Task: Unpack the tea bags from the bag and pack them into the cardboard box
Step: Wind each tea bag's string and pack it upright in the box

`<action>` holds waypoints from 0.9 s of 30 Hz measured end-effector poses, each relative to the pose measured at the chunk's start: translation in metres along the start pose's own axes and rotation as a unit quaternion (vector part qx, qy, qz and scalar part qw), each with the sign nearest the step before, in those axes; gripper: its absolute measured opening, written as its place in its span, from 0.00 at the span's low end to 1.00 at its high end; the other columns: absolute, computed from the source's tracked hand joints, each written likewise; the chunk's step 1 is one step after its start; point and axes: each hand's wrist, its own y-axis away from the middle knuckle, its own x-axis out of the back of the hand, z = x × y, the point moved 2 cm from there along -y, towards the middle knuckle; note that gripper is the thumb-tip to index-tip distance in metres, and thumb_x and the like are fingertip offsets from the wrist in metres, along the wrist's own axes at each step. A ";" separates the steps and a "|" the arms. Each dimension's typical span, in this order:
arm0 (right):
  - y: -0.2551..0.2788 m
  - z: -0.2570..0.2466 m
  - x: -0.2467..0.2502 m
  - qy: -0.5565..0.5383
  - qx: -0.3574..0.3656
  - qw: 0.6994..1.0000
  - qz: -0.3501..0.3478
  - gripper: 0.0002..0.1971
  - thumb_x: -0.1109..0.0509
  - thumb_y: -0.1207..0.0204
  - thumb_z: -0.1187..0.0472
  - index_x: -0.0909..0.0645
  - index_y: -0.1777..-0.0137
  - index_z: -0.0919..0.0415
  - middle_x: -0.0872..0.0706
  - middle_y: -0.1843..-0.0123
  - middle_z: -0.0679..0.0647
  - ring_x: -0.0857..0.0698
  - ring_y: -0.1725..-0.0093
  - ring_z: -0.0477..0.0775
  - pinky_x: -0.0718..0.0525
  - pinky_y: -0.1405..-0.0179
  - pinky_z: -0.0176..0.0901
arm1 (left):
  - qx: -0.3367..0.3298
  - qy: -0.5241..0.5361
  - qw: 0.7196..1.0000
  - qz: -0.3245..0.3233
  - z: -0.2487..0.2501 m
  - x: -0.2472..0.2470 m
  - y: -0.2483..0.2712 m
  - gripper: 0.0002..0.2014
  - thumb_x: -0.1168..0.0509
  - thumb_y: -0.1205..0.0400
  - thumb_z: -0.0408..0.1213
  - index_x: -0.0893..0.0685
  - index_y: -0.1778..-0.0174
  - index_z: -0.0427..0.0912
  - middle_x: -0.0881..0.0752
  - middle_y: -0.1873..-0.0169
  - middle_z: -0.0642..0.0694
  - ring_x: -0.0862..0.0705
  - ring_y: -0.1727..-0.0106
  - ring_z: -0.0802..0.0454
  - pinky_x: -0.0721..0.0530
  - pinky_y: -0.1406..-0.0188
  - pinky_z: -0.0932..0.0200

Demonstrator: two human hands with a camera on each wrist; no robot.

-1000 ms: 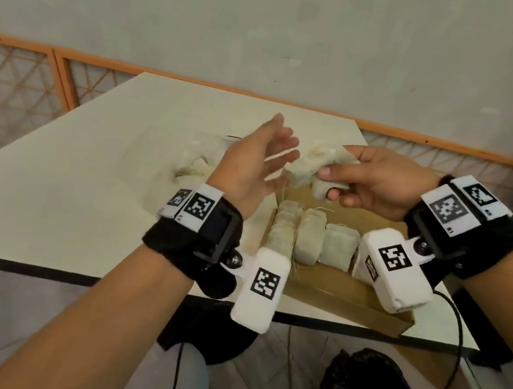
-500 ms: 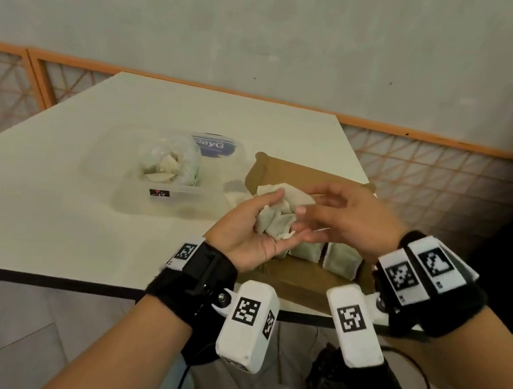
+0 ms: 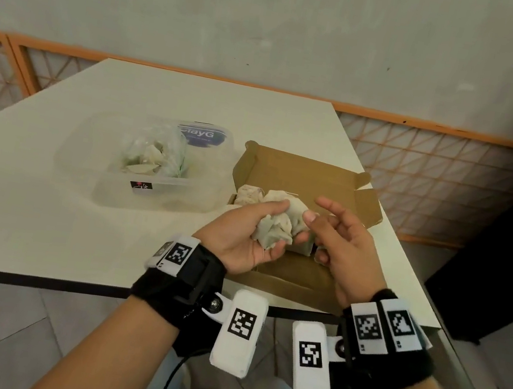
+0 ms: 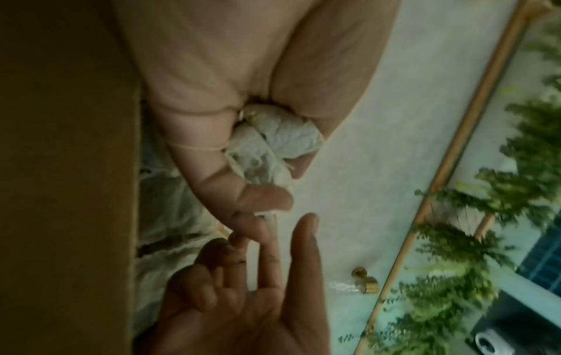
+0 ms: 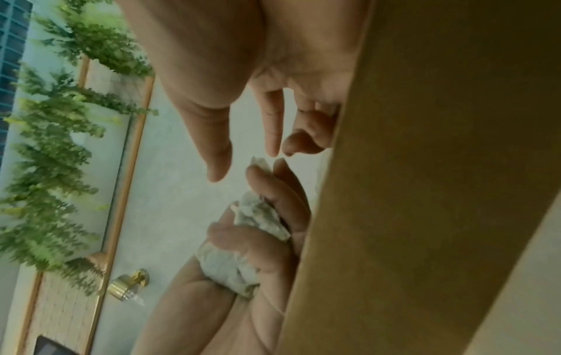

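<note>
My left hand [image 3: 242, 239] grasps a clump of tea bags [image 3: 272, 231] just above the near part of the cardboard box [image 3: 302, 175]. My right hand [image 3: 338, 242] is released, fingers loose, beside the clump. The bags look light, soft and easy to tear, so I would pinch one by its paper edge. Only the left wrist view shows a string across my finger. Left of the box, the plastic bag [image 3: 156, 154] sits in a clear tub [image 3: 159, 198] on the bench [image 3: 28, 190].

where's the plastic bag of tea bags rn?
In the head view, the plastic bag sits inside the clear tub on the table's left half, just left of the cardboard box.
</note>
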 end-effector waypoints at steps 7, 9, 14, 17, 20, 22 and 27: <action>0.001 0.003 0.003 -0.028 0.029 0.999 0.011 0.04 0.30 0.26 0.70 0.16 0.56 0.63 0.15 0.62 0.57 0.18 0.71 0.40 0.24 0.75 0.26 | -0.069 -0.205 0.975 0.050 -0.008 -0.011 0.000 0.07 0.35 0.18 0.39 0.17 0.47 0.41 0.13 0.64 0.45 0.17 0.71 0.57 0.30 0.84 0.72; 0.000 0.005 0.004 -0.025 0.029 0.999 0.024 0.03 0.30 0.26 0.69 0.17 0.56 0.62 0.16 0.65 0.52 0.21 0.74 0.39 0.26 0.77 0.28 | -0.111 -0.219 0.967 0.073 -0.011 -0.011 0.000 0.05 0.33 0.19 0.37 0.17 0.49 0.44 0.14 0.65 0.47 0.18 0.72 0.58 0.31 0.83 0.71; -0.003 0.009 0.006 -0.032 0.011 0.999 0.032 0.05 0.31 0.25 0.68 0.17 0.59 0.58 0.18 0.68 0.54 0.25 0.70 0.47 0.26 0.77 0.31 | -0.147 -0.213 0.961 0.096 -0.013 -0.012 0.001 0.02 0.33 0.19 0.34 0.18 0.53 0.44 0.16 0.66 0.47 0.20 0.75 0.59 0.33 0.84 0.71; -0.003 0.006 0.006 -0.016 -0.012 0.999 0.039 0.05 0.31 0.24 0.66 0.17 0.59 0.55 0.17 0.68 0.51 0.23 0.68 0.47 0.24 0.74 0.33 | -0.145 -0.169 0.971 0.091 -0.010 -0.009 0.001 0.02 0.34 0.19 0.32 0.18 0.55 0.44 0.16 0.68 0.46 0.21 0.76 0.58 0.34 0.86 0.72; -0.005 -0.020 0.005 0.140 0.053 0.989 0.005 0.05 0.30 0.24 0.65 0.18 0.53 0.53 0.17 0.62 0.47 0.20 0.62 0.45 0.21 0.65 0.32 | -0.145 -0.150 0.974 0.093 -0.009 -0.007 0.001 0.02 0.34 0.18 0.32 0.19 0.55 0.44 0.18 0.67 0.46 0.21 0.76 0.58 0.35 0.87 0.71; -0.007 -0.054 -0.006 0.275 0.142 0.949 -0.056 0.05 0.30 0.25 0.63 0.18 0.54 0.52 0.17 0.61 0.44 0.21 0.62 0.40 0.23 0.61 0.25 | -0.153 -0.158 0.970 0.107 -0.010 -0.007 -0.002 0.03 0.34 0.18 0.32 0.20 0.56 0.44 0.19 0.68 0.47 0.21 0.77 0.59 0.35 0.87 0.70; -0.012 -0.113 -0.062 0.568 0.206 0.755 -0.254 0.08 0.33 0.23 0.52 0.17 0.47 0.48 0.14 0.48 0.43 0.18 0.48 0.43 0.25 0.53 0.31 | -0.163 -0.155 0.966 0.128 -0.007 -0.008 -0.004 0.05 0.34 0.19 0.34 0.22 0.60 0.42 0.21 0.74 0.48 0.21 0.77 0.58 0.34 0.85 0.68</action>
